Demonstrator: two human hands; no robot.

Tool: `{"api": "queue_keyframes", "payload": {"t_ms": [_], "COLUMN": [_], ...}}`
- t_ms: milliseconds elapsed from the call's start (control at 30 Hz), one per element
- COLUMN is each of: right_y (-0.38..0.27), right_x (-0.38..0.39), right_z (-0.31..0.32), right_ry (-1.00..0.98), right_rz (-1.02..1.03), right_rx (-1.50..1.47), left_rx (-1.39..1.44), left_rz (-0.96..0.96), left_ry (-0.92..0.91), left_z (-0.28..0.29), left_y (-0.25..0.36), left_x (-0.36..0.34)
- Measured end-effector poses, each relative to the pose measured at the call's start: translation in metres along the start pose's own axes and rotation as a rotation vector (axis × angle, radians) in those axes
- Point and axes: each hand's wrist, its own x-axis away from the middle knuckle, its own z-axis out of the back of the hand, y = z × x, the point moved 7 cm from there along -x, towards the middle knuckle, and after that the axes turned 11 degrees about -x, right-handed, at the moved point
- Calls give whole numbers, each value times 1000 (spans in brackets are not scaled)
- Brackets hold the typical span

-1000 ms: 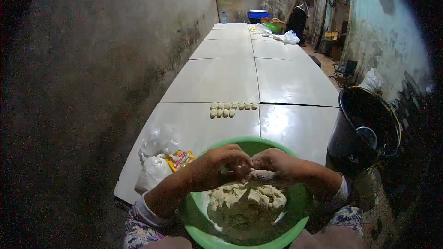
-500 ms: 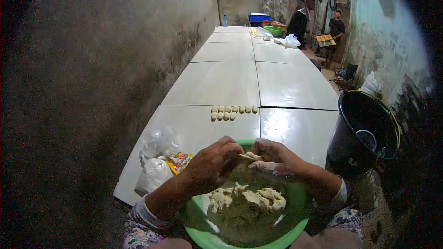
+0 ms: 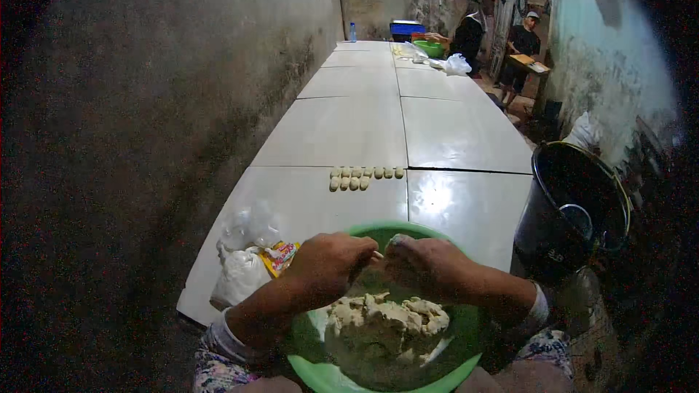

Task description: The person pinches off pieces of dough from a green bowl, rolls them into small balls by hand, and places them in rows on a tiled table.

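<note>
two bare hands are up over a big green bowl (image 3: 408,228), and we look down on them from above. we see the left hand (image 3: 329,263) with its fingers pinched together on a small pale bit (image 3: 377,255), which pokes out past the fingertips. the right hand (image 3: 431,266) is just beside it, with its fingers curled in. we can not tell if the right hand is clamped on the bit too, because its back hides the fingers. we do see some white stuff on its thumb side.

under the hands, we find a lumpy heap of dough (image 3: 386,324) in the bowl. its top is rough and torn. past the bowl, we see small dough lumps (image 3: 354,183) in two rows on the long white table (image 3: 328,127). the far row is longer than the near one.

to the left of the bowl, we see a bag of white powder (image 3: 242,276), a clear bag (image 3: 250,225) and a yellow and red packet (image 3: 279,257), all close together. to the right, we see a big black bucket (image 3: 534,225) by the table. far away, we see a blue crate (image 3: 408,28), a person in dark clothes (image 3: 467,35) and a person in a cap (image 3: 526,40) near a flat board (image 3: 528,63).
</note>
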Motion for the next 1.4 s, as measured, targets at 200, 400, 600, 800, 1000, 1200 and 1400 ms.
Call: {"api": "queue_keyframes", "payload": {"t_ms": [200, 400, 600, 800, 1000, 1200, 1400], "right_y": [-3, -13, -8, -16, -3, -5, -13], "right_x": [5, 8, 9, 10, 3, -1, 5], "right_z": [-11, -11, -16, -20, -17, -3, -1], "right_ry": [-196, -293, -369, -395, -188, -58, -81], "right_rz": [124, 119, 49, 93, 123, 8, 96], "right_rx": [81, 50, 26, 18, -51, -41, -13], "left_rx": [-13, -47, -38, 202, 496, 288, 39], "left_rz": [14, 84, 103, 307, 87, -17, -1], "left_ry": [66, 63, 165, 307, -4, -70, -84], "left_z": [5, 3, 14, 20, 0, -9, -1], "left_y": [7, 6, 7, -16, -6, 0, 0], "left_x": [3, 7, 7, 11, 0, 2, -2]}}
